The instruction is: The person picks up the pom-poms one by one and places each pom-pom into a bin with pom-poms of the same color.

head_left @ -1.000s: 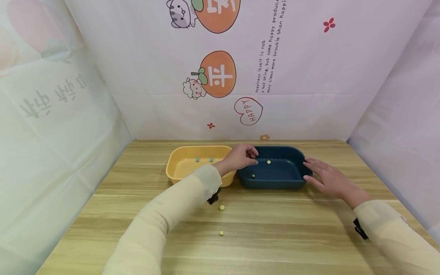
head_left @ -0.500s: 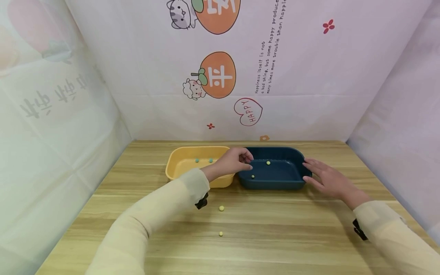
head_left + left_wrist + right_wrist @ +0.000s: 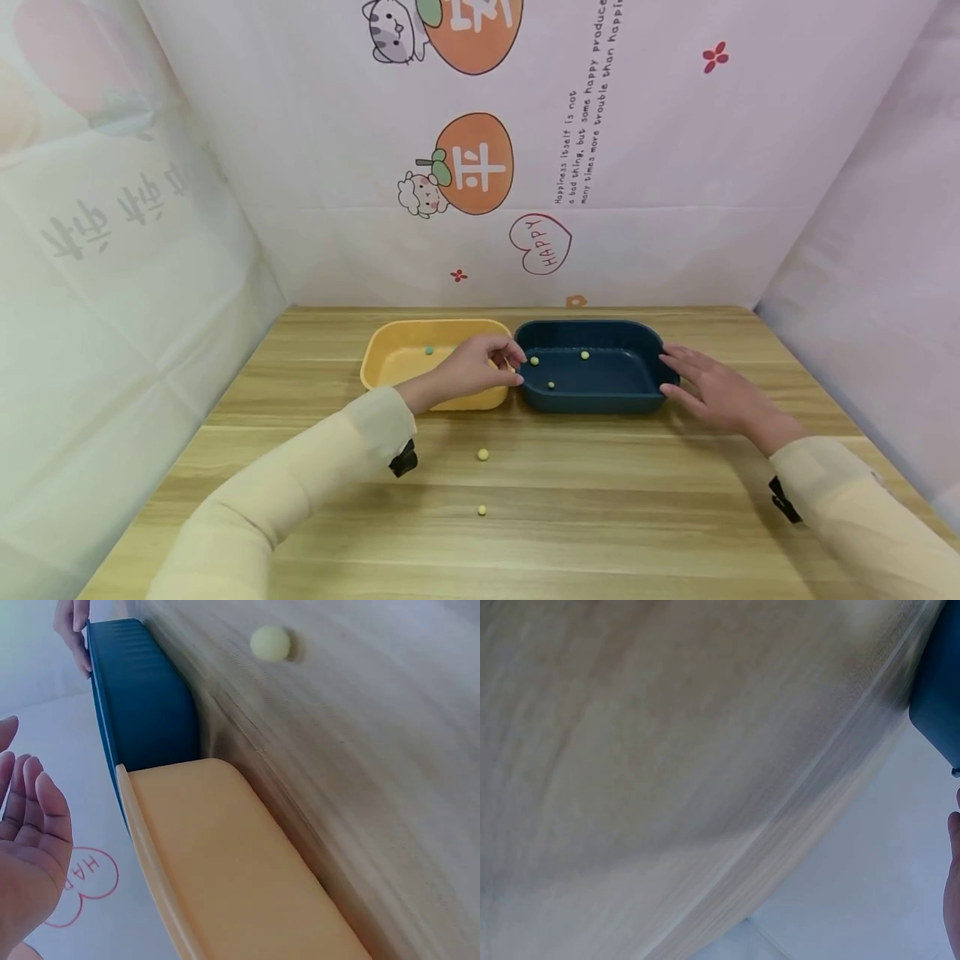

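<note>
My left hand (image 3: 480,364) hovers over the right end of the yellow basin (image 3: 386,339), fingers loosely bent. In the left wrist view no object shows between the fingers of that hand (image 3: 34,832). One teal ball (image 3: 429,351) is visible inside the yellow basin; hand and forearm cover part of its interior. Right beside it stands the dark blue basin (image 3: 600,403), holding a yellow ball (image 3: 585,355), a second yellow ball (image 3: 535,361) and a small yellowish ball (image 3: 551,385). My right hand (image 3: 712,387) rests its extended fingers on the blue basin's right rim.
Two yellow balls lie on the wooden table (image 3: 600,517) in front of the basins: a larger ball (image 3: 483,455) and, closer to me, a smaller ball (image 3: 482,510). A printed cloth wall (image 3: 660,250) rises behind the basins, with cloth on both sides.
My left hand has moved left, from the blue basin's left end to over the yellow basin. A yellow ball there has come into view; one teal ball is now hidden. The right hand stays put.
</note>
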Available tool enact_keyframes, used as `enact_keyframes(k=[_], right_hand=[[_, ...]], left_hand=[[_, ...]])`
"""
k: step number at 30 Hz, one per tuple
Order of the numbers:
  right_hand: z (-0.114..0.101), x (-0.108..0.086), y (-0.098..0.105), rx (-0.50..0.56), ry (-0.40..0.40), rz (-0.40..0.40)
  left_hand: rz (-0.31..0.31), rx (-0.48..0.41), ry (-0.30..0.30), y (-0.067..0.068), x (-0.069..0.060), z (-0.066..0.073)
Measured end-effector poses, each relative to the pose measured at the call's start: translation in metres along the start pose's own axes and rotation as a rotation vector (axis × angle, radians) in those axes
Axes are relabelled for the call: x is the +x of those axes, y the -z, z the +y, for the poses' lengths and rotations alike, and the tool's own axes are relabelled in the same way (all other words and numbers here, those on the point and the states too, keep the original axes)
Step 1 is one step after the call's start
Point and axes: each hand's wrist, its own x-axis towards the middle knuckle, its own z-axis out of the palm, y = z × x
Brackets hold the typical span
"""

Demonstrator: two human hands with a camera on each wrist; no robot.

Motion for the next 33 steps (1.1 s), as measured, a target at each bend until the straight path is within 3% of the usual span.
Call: enact_keyframes(k=[9, 16, 23, 33], right_hand=[[0.002, 0.000, -0.002, 0.001, 0.014, 0.020], [0.003, 0.000, -0.003, -0.005, 0.023, 0.027], [0.002, 0.000, -0.003, -0.005, 0.021, 0.028], [0.003, 0.001, -0.003, -0.003, 0.025, 0.022]], left_hand=[[-0.035, -0.055, -0.045, 0.005, -0.029, -0.004], [-0.123, -0.095, -0.008, -0.003, -0.051, -0.006], [-0.172, -0.103, 0.033, -0.010, -0.071, -0.002], [-0.236, -0.095, 0.042, -0.022, -0.090, -0.016]])
